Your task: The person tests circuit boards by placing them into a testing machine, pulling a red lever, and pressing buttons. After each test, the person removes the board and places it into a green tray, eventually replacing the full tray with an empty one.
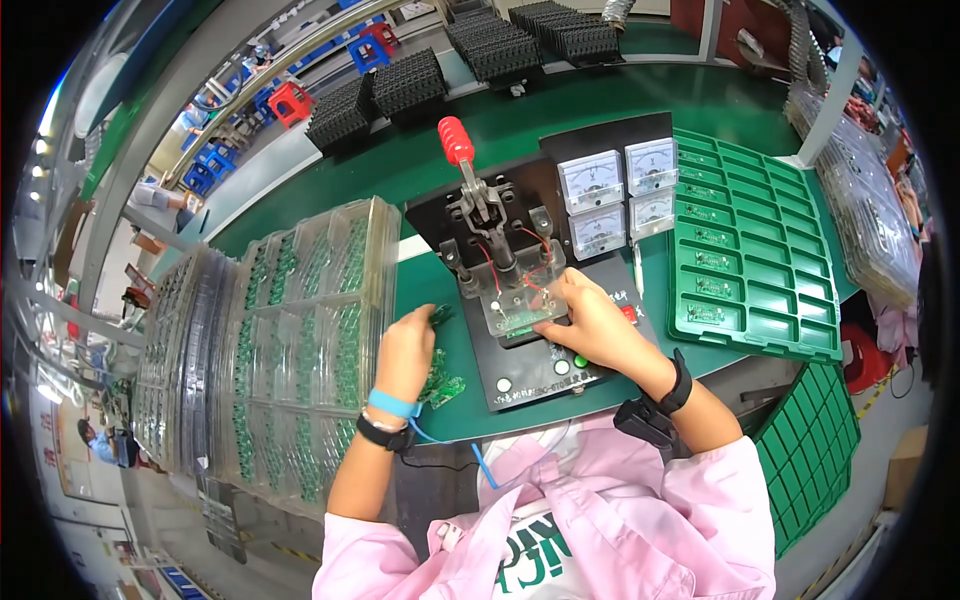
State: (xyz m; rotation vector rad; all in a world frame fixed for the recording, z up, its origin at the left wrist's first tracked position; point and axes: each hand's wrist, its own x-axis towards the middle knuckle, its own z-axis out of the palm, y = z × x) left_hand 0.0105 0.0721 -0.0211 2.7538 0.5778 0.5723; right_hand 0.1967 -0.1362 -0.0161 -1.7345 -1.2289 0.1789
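Note:
My left hand point(405, 355) is closed at the fingertips on a small green circuit board point(440, 315), left of the test fixture. Below it, a few loose circuit boards point(442, 388) lie on the green bench. My right hand point(595, 325) pinches the right end of another circuit board point(518, 323) at the front of the fixture; its fingertips are partly hidden by the clear plate point(508, 300). The black test fixture point(500, 365) carries a toggle clamp with a red handle point(455, 140), standing upright, and red wires run to the plate.
Right of the fixture are several panel meters point(590, 182) and a green compartment tray point(770, 255) with boards in its left column. Stacked clear trays point(310, 330) full of boards stand left. Black racks point(410, 85) line the back. A blue wrist strap's cord point(480, 465) hangs near my lap.

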